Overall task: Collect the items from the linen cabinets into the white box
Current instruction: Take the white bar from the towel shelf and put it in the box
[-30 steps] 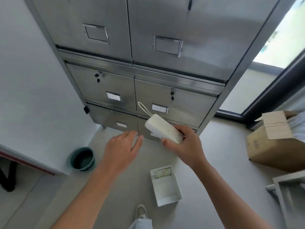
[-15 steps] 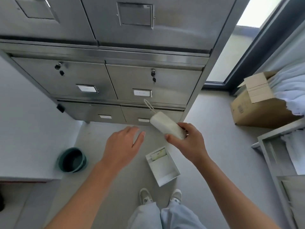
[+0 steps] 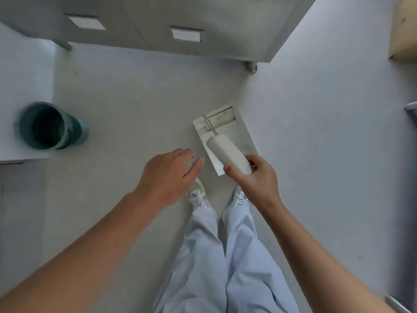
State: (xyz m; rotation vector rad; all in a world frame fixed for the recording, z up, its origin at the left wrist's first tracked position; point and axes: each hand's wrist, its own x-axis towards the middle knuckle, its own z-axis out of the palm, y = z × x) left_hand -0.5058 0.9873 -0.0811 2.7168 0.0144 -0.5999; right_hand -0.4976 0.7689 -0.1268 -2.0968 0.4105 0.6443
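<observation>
Two hands over white box (image 3: 247,137): right hand (image 3: 253,179) grips white pouch (image 3: 228,153); left hand (image 3: 168,175) spread, empty.

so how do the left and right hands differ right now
The right hand is closed around the white oblong item, held above the white box; the left hand is empty, fingers spread, palm down. The right is over the box's near end, the left beside it. Both are bare.

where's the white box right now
In the head view the white box sits on the floor just right of centre, ahead of the person's shoes, partly behind the white pouch held in the right hand.
</observation>
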